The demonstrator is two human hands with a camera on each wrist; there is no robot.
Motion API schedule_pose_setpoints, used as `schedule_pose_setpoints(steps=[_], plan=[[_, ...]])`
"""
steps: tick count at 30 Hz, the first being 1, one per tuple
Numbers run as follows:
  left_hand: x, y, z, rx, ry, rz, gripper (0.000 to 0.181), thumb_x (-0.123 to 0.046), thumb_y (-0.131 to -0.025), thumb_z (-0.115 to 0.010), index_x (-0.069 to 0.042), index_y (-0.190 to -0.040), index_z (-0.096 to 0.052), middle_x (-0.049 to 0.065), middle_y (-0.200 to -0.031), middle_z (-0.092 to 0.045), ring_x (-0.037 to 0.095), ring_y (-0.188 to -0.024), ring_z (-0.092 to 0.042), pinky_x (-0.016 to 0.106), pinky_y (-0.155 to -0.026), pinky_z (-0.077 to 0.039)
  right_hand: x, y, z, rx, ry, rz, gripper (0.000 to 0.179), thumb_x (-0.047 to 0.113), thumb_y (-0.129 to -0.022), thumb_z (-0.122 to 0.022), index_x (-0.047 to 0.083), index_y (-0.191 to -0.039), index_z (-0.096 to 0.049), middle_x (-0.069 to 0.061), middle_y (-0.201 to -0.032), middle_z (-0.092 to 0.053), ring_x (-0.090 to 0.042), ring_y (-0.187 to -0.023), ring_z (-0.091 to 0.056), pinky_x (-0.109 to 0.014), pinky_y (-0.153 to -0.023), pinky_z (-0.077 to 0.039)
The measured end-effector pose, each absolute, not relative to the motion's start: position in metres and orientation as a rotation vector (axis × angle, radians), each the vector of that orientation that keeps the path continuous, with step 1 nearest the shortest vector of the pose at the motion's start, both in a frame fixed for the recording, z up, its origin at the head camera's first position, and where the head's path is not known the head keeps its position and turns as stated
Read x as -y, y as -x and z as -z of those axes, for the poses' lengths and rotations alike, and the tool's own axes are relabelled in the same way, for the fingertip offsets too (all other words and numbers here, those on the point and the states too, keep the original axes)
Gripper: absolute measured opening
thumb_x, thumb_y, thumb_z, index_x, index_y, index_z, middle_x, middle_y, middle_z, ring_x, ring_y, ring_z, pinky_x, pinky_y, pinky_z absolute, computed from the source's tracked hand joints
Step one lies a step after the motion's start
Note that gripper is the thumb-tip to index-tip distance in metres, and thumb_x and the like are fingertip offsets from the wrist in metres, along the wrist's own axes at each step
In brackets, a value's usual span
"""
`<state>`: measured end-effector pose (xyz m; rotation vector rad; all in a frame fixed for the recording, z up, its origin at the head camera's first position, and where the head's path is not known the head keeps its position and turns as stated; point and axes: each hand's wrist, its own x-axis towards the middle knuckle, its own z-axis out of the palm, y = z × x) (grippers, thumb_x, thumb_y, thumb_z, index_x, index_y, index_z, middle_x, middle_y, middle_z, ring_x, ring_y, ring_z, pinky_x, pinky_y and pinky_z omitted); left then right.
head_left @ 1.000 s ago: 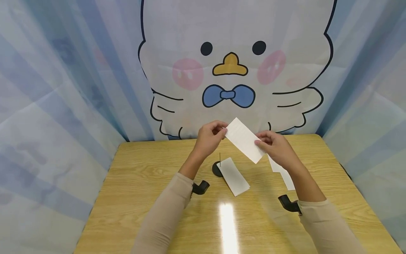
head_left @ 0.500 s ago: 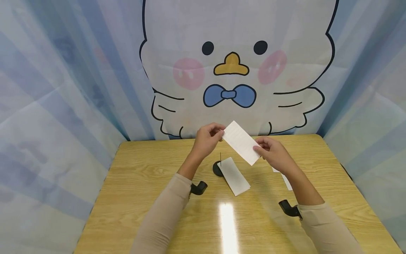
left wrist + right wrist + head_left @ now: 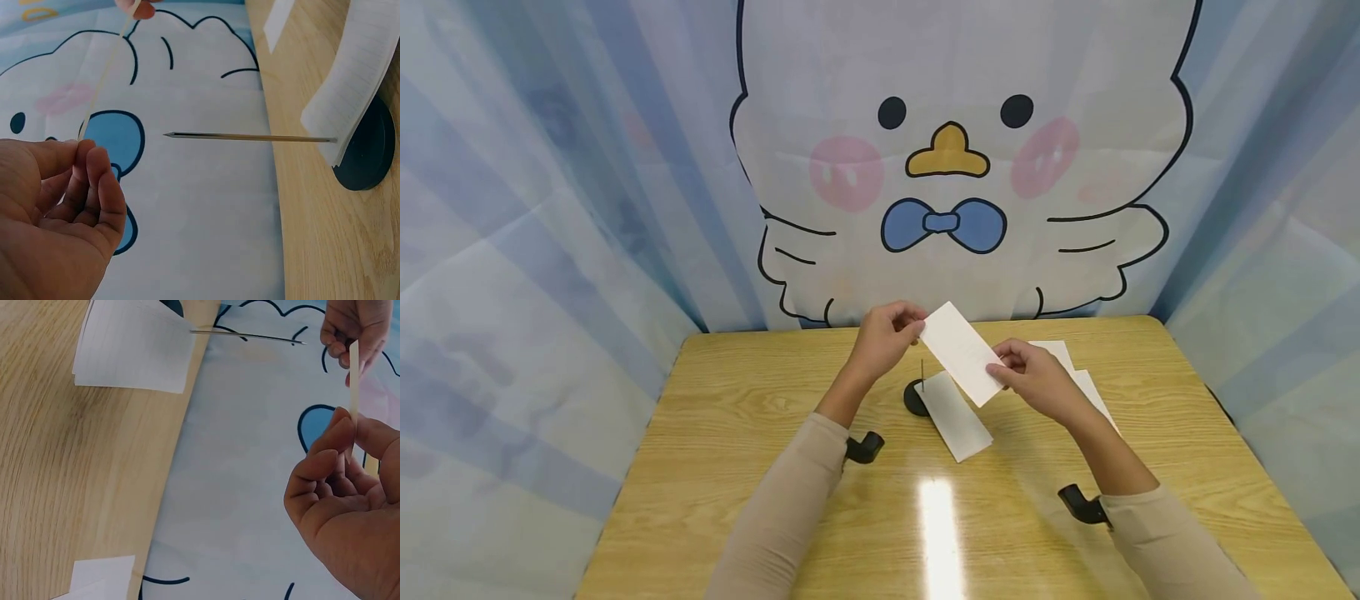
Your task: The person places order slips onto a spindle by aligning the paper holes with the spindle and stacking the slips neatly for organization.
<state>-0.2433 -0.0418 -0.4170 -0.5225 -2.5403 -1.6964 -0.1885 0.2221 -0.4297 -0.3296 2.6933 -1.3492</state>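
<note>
A white paper slip [image 3: 961, 353] is held slanted in the air between both hands. My left hand [image 3: 886, 335] pinches its upper left corner between thumb and fingertips, and my right hand [image 3: 1033, 375] pinches its lower right side. Below the slip stands a bill spike with a round black base [image 3: 913, 398] and a thin upright metal pin [image 3: 244, 137] ending in a sharp point. Several paper slips [image 3: 957, 425] are threaded on the pin and rest low at the base. In the left wrist view the held slip appears edge-on, apart from the pin's tip.
More loose white slips [image 3: 1093, 392] lie on the wooden table [image 3: 737, 467] at the right, partly behind the right hand and forearm. A printed curtain [image 3: 820, 275] hangs close behind the table's back edge. Black wrist cameras [image 3: 865, 448] sit on both cuffs.
Both hands have come down and slightly left with the held slip, bringing it nearer the spike. More of the loose slips at the right now shows. The threaded slips have stayed in place.
</note>
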Motion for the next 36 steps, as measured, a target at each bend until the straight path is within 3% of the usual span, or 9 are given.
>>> schedule_pose_setpoints(steps=[12, 19, 24, 36], plan=[[0.045, 0.242, 0.431, 2.621, 0.53, 1.691, 0.011, -0.011, -0.101, -0.067, -0.006, -0.108, -0.075, 0.014, -0.09, -0.069, 0.036, -0.085, -0.068, 0.027, -0.064, -0.051, -0.22, 0.182, 0.443, -2.665, 0.312, 1.329, 0.028, 0.022, -0.102, -0.068, 0.001, -0.119, -0.064, -0.005, -0.086, -0.066, -0.017, -0.074, -0.061, -0.028, -0.056, -0.042], [0.046, 0.241, 0.438, 2.654, 0.538, 1.672, 0.011, -0.011, -0.102, -0.066, -0.007, -0.108, -0.074, 0.014, -0.09, -0.07, 0.031, -0.082, -0.068, 0.027, -0.065, -0.052, -0.221, 0.18, 0.448, -2.667, 0.327, 1.321, 0.028, 0.021, -0.102, -0.068, 0.0, -0.12, -0.064, -0.005, -0.086, -0.066, -0.018, -0.075, -0.063, -0.028, -0.057, -0.043], [0.046, 0.24, 0.442, 2.668, 0.529, 1.681, 0.012, -0.01, -0.102, -0.065, -0.006, -0.11, -0.073, 0.018, -0.093, -0.07, 0.038, -0.088, -0.068, 0.027, -0.065, -0.051, -0.222, 0.18, 0.45, -2.662, 0.311, 1.317, 0.027, 0.019, -0.102, -0.068, 0.0, -0.12, -0.064, -0.005, -0.085, -0.066, -0.019, -0.073, -0.063, -0.027, -0.056, -0.043], [0.046, 0.239, 0.45, 2.677, 0.524, 1.682, 0.012, -0.01, -0.102, -0.065, -0.006, -0.11, -0.074, 0.013, -0.089, -0.069, 0.038, -0.087, -0.069, 0.027, -0.066, -0.053, -0.222, 0.18, 0.454, -2.649, 0.315, 1.323, 0.029, 0.021, -0.102, -0.068, -0.001, -0.121, -0.064, -0.006, -0.086, -0.066, -0.018, -0.073, -0.061, -0.027, -0.055, -0.043]])
